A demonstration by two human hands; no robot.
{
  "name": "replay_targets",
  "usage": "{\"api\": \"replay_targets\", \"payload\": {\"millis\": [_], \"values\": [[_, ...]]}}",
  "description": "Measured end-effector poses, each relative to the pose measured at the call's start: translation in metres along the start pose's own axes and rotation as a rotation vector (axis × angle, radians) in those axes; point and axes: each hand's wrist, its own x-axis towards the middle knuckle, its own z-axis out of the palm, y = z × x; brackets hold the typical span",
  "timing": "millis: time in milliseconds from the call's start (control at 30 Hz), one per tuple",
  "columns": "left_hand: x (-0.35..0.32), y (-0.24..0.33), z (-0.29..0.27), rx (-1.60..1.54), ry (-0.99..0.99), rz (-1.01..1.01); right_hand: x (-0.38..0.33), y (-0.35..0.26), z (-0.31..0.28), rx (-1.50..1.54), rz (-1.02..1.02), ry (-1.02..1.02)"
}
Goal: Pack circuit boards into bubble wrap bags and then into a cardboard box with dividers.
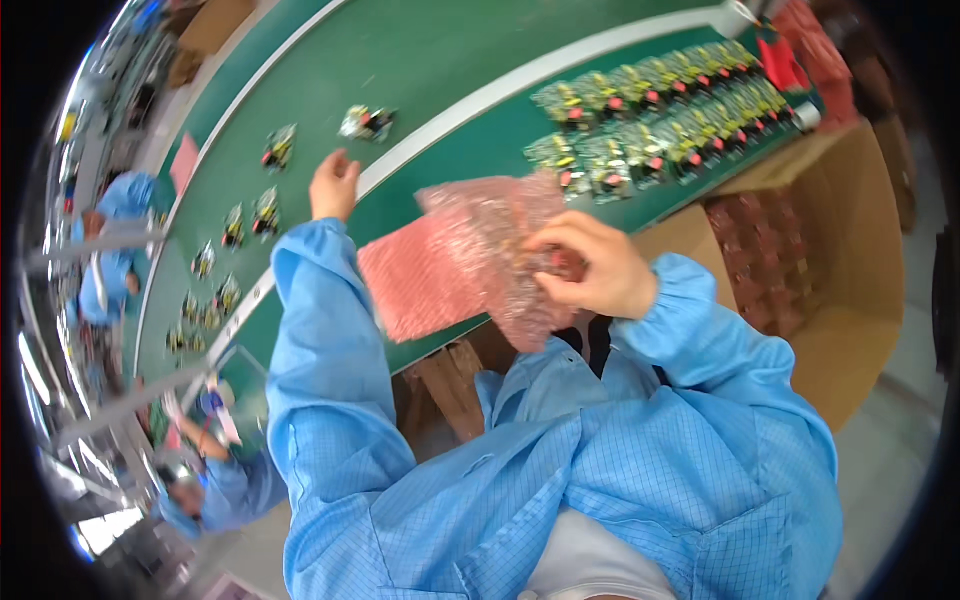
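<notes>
My right hand (600, 268) is closed on a pink bubble-wrap bag (515, 250), its thumb and fingers pinching the crinkled, see-through side. A dark red piece shows between those fingers, too blurred to name. Beside it lies a flat stack of pink bubble-wrap bags (422, 275) at the bench edge. My left hand (335, 187) reaches over the white rail of the green belt, fingers slightly apart and nothing visible in them. Just beyond its fingertips sits a clear-bagged part (367, 122) with black, yellow and red bits; another bagged part (279, 147) is to its left.
Rows of similar bagged parts (650, 120) cover the right of the green bench. An open cardboard box (850, 260) with pink-wrapped packs (760, 260) stands at right. More bagged parts (233, 226) lie along the belt. Co-workers in blue (225, 490) are at left.
</notes>
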Motion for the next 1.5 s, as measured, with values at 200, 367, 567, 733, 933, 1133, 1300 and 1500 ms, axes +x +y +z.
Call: {"api": "replay_targets", "payload": {"millis": [200, 367, 567, 733, 933, 1133, 1300, 1500], "values": [[0.119, -0.039, 0.069, 0.313, -0.175, -0.123, -0.139, 0.018, -0.125, -0.277, 0.392, 0.382], [0.149, -0.096, 0.046, 0.599, -0.069, -0.062, -0.267, 0.072, -0.222, -0.558, 0.68, 0.711], [0.056, 0.035, 0.038, 0.178, 0.15, 0.02, -0.421, 0.253, -0.358, -1.049, 1.09, 0.905], [-0.044, 0.16, 0.042, 0.19, 0.265, 0.008, -0.434, 0.379, -0.417, -1.01, 1.384, 0.653], [-0.099, 0.213, 0.055, 0.069, 0.236, -0.03, -0.439, 0.455, -0.417, -0.741, 1.325, 0.849], [-0.113, 0.206, 0.052, -0.017, 0.166, -0.038, -0.499, 0.499, -0.418, -0.597, 1.345, 0.403], [-0.176, 0.274, 0.053, 0.145, 0.117, 0.185, -0.366, 0.356, -0.384, -0.617, 0.759, 1.19], [-0.244, 0.354, 0.096, 0.013, -0.111, 0.41, -0.197, 0.114, -0.199, 0.09, 0.196, 0.473]]}}
